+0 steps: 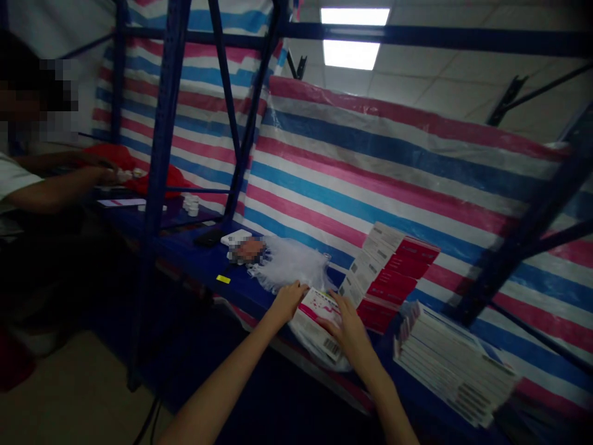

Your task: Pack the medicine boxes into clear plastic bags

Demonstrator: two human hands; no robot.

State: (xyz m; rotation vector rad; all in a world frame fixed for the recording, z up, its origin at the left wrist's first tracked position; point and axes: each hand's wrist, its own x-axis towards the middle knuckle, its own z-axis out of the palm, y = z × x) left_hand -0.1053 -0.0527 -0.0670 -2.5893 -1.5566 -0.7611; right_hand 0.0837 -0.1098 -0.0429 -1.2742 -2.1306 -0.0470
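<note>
A white and pink carton (pixel 315 335) with a barcode near its lower end is between my two hands at the front edge of the blue shelf. My left hand (pixel 288 301) is closed at the carton's upper left edge, some fingertips hidden behind it. My right hand (pixel 348 322) grips the right side, thumb lying across the printed face. Something white and round-edged, partly hidden, shows beneath the carton. Just behind my hands lies a heap of white mesh bags (pixel 291 262).
Red and white cartons (pixel 393 272) stand stacked behind my right hand; a long row of flat boxes (pixel 456 361) lies at right. A yellow label (pixel 223 279) and a dark phone-like object (pixel 208 237) lie left. Beyond the blue upright (pixel 160 148), another person handles small white items near red fabric.
</note>
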